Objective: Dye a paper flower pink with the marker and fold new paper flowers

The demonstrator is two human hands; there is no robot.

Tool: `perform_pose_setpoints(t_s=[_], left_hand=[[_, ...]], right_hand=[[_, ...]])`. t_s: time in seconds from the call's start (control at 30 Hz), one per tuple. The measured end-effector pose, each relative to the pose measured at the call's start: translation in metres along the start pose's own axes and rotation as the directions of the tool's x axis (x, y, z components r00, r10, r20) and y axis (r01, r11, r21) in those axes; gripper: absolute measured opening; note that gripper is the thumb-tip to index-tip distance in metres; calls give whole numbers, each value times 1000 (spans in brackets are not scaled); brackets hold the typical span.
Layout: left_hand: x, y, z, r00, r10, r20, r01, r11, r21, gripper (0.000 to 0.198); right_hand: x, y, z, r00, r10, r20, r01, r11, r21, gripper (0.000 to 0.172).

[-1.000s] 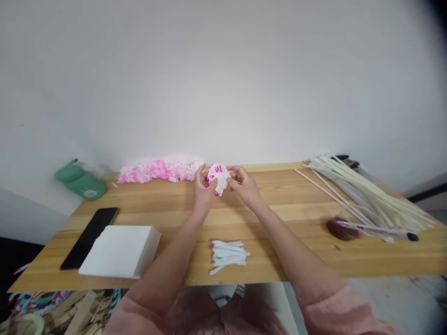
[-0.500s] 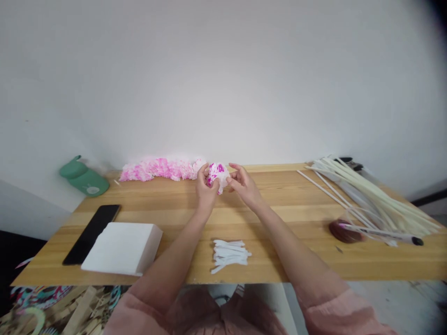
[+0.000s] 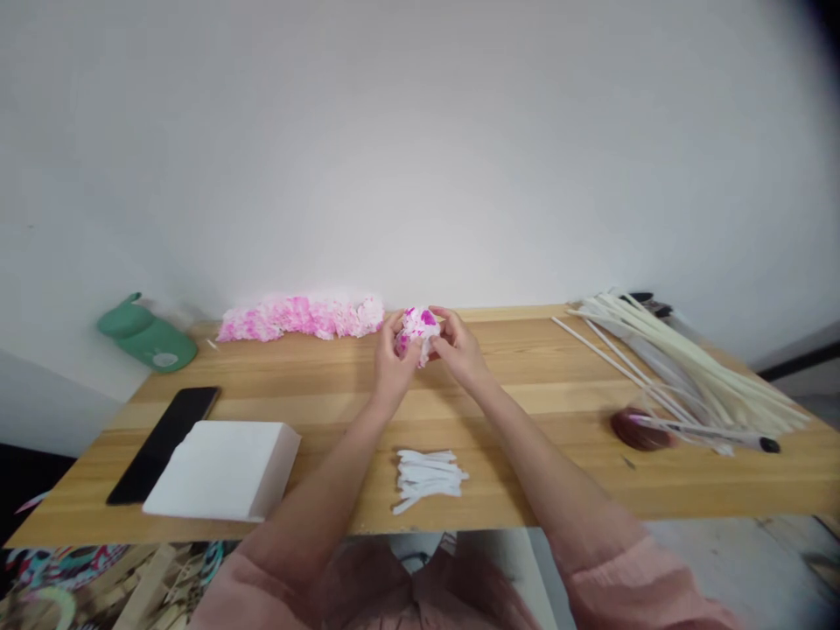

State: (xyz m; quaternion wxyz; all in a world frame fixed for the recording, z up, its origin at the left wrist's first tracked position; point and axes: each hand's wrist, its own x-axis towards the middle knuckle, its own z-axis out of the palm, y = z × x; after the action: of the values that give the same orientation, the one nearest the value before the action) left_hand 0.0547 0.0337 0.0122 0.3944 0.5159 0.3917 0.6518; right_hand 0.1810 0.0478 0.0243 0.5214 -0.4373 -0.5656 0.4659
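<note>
Pink-and-white crumpled papery piece [image 3: 418, 327]: held between left hand [image 3: 394, 359] and right hand [image 3: 465, 352], over the far half of the wooden tabletop [image 3: 315, 378]. Roundish, with no clear long axis. Left hand curled around the left side; right hand closed against the right side; both equally near, both touching. Nearest obstacle, just left of the left hand: pink ruffled row [image 3: 295, 318], lengthwise near the wall [image 3: 420, 157]. At the near edge: white strips [image 3: 430, 477]. Far left: white block [image 3: 210, 468], partly hiding black phone [image 3: 161, 451]; green bottle [image 3: 150, 339] beyond. Far right, well apart: pale rods [image 3: 689, 359], dark red container [image 3: 636, 430].
</note>
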Motion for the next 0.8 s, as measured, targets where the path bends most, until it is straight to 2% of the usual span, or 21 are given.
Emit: perform_pose_setpoints(t_s=[0.07, 0.2, 0.27, 0.37, 0.47, 0.53, 0.6, 0.7, 0.8], left_hand=[[3, 0, -3, 993, -113, 21, 115, 979, -168, 43], [12, -4, -9, 941, -339, 5, 298, 822, -486, 29], [15, -7, -11, 907, -420, 23, 364, 758, -541, 21], [19, -10, -13, 849, -516, 115, 485, 673, -558, 13], [20, -11, -13, 773, -597, 215, 581, 527, -620, 15], [21, -9, -13, 753, -608, 251, 595, 469, -653, 18], [20, -7, -12, 761, -596, 255, 600, 499, -625, 16], [16, -3, -8, 773, -541, 332, 633, 622, -460, 16], [12, -1, -4, 806, -430, 408, 569, 752, -332, 25]], right_hand=[[1, -2, -3, 999, 16, -27, -15, 999, 46, 52], [3, -9, -11, 997, 70, -21, -65, 983, 171, 50], [3, -11, -13, 995, 99, -8, -94, 967, 235, 49], [3, -13, -15, 994, 112, 15, -111, 949, 295, 49], [3, -13, -15, 993, 107, 49, -117, 940, 319, 49], [3, -13, -15, 993, 100, 60, -114, 935, 335, 48], [2, -12, -15, 994, 88, 68, -106, 935, 337, 49], [1, -12, -16, 994, 64, 94, -89, 950, 298, 49], [0, -14, -16, 990, 41, 133, -72, 969, 236, 49]])
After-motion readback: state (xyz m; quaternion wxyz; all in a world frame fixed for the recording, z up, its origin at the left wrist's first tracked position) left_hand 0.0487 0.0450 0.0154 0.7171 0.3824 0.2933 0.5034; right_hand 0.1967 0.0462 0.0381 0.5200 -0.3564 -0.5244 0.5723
